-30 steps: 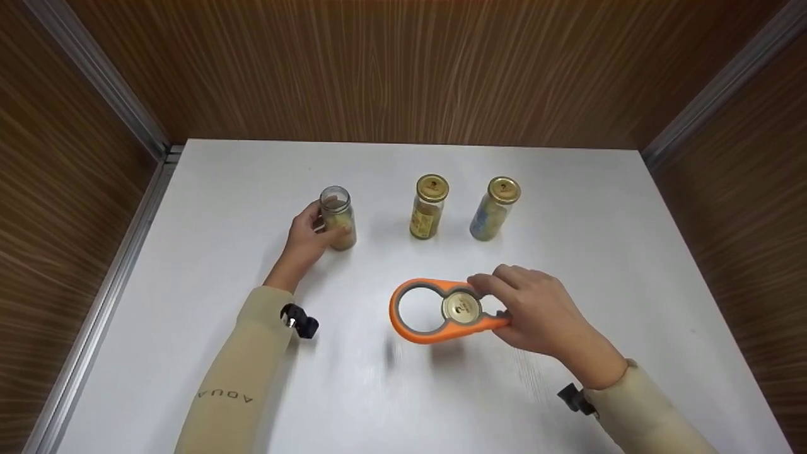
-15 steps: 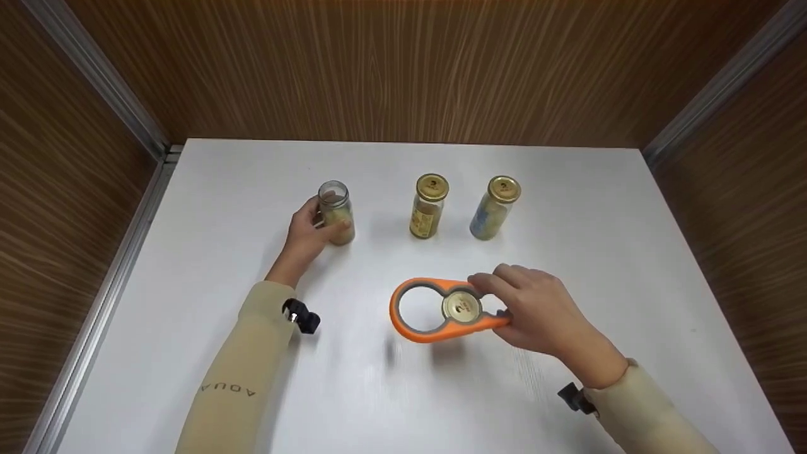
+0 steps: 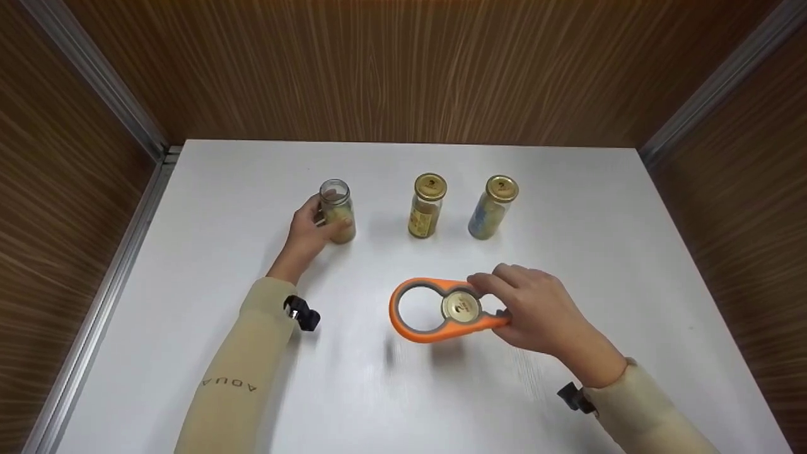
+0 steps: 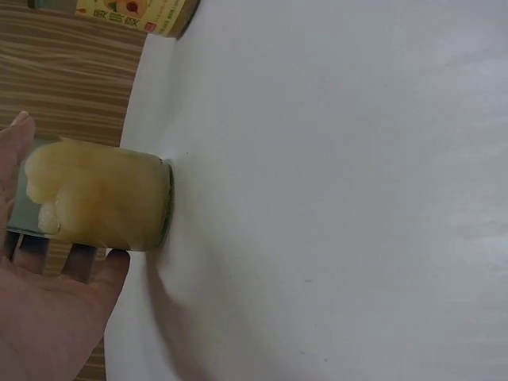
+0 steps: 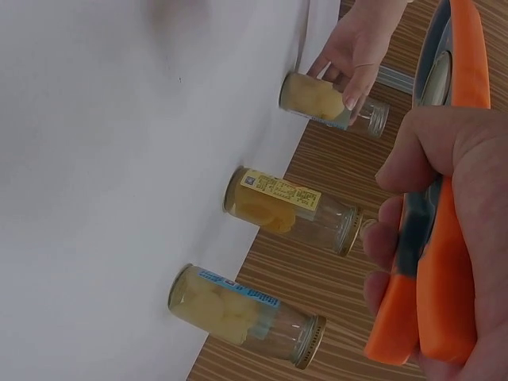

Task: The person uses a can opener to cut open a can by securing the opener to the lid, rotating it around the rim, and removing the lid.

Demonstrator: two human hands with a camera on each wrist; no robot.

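Only overhead: lid (image 3: 461, 308) inside opener (image 3: 435, 311).

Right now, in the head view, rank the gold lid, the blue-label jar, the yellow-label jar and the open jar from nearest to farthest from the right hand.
From the right hand:
1. Gold lid, seated in the orange opener that this hand holds, just to its left.
2. Blue-label jar, straight beyond the hand.
3. Yellow-label jar, beyond and to the left.
4. Open jar, far left, gripped by the left hand.

Word "AQUA" printed on the left sleeve (image 3: 228, 386), seen upside down, below the open jar (image 3: 335, 210). Labels on the two lidded jars right of that jar: print too small to read.
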